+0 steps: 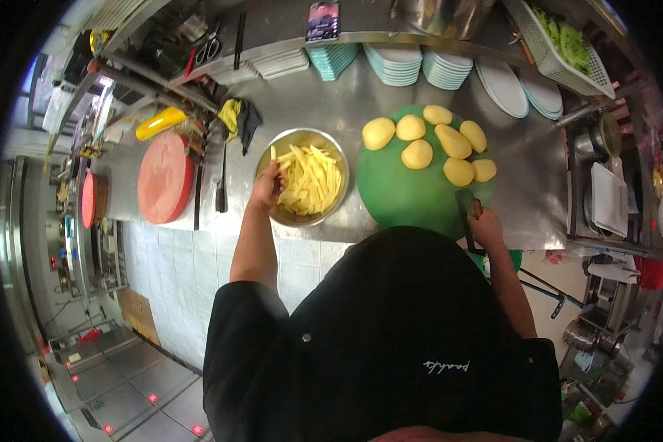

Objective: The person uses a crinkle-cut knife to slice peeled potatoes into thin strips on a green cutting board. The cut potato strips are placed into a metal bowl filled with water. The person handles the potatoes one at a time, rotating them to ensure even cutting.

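My left hand (268, 185) is over the left rim of a steel bowl (343, 190) and pinches a potato stick (273, 153) between its fingers. Cut potato sticks (312, 179) fill much of the bowl. On the right, my right hand (484, 226) grips the wooden handle of a cleaver (465, 212), its dark blade over the lower right edge of a round green cutting board (403, 196). Several peeled whole potatoes (452, 142) lie on the board's far half.
Stacked plates (393, 65) stand behind the board under a shelf. A yellow and black cloth (240, 121) and a dark-handled tool (220, 190) lie left of the bowl. Farther left is a round red cutting board (164, 178). A white basket of leafy greens (572, 58) is at upper right.
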